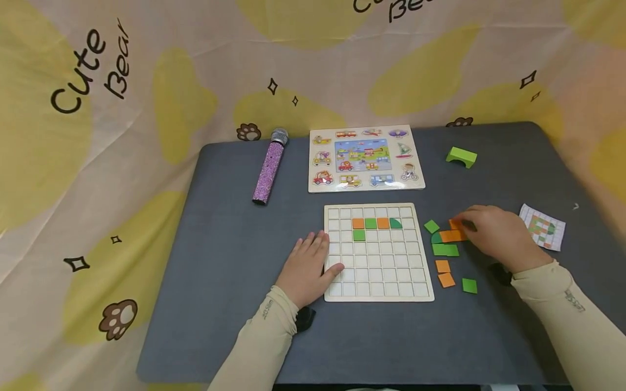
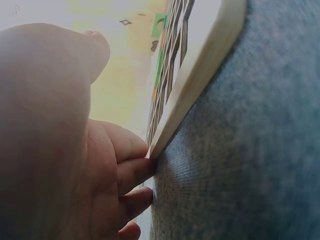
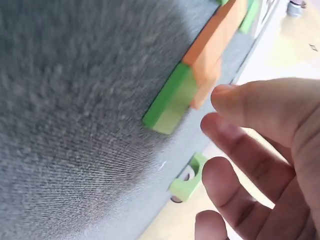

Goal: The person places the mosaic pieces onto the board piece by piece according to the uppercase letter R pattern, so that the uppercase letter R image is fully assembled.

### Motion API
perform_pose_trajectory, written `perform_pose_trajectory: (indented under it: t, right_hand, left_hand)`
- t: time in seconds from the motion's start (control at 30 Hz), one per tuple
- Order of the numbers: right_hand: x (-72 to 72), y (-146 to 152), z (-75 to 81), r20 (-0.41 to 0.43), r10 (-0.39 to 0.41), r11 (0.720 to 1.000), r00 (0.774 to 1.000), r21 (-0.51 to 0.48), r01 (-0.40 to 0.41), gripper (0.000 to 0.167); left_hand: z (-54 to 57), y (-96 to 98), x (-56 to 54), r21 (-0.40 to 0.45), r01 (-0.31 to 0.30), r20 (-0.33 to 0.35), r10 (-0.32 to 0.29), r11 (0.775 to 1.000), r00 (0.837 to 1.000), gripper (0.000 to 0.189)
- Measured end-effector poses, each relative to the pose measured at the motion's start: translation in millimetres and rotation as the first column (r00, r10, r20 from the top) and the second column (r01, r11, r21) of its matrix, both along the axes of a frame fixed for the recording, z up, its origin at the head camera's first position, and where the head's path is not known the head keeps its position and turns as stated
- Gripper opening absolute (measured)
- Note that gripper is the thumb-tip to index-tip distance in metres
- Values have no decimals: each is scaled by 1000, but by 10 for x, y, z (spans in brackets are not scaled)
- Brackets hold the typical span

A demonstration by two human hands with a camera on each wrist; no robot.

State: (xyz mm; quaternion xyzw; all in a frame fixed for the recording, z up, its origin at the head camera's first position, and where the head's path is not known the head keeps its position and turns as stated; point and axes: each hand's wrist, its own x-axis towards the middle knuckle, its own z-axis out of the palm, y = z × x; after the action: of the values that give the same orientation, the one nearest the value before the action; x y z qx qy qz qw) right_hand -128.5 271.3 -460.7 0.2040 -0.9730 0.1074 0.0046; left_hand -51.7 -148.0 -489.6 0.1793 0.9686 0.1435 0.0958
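A white grid board lies on the table with several orange, green and teal tiles near its top. My left hand rests at its left edge, fingers extended, thumb over the frame; fingertips touch the board's side in the left wrist view. To the right of the board, my right hand reaches over loose tiles, fingers loosely bent. Its fingertips are close to an orange tile. In the right wrist view, thumb and forefinger stand beside orange blocks and a green block, with no block visible between them.
A picture puzzle board lies behind the grid. A purple glittery microphone lies left of it, a green arch block to the right. A printed pattern card is beside my right wrist. Loose orange tiles lie nearer me.
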Motion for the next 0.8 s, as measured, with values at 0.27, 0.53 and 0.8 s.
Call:
perform_pose_trajectory:
  t: [0.27, 0.53, 0.8]
  right_hand:
    - [-198, -109, -65, 50, 34, 999, 998, 37, -36, 26]
    - [-257, -315, -13, 127, 30, 999, 991, 11, -32, 31]
    - [96, -1120, 107, -108, 360, 917, 927, -146, -372, 16]
  left_hand:
    - [50, -109, 89, 6, -29, 21, 29, 1000, 999, 83]
    - [78, -128, 117, -41, -48, 21, 49, 998, 999, 83]
    - [37, 22, -7, -91, -15, 14, 16, 996, 1000, 86]
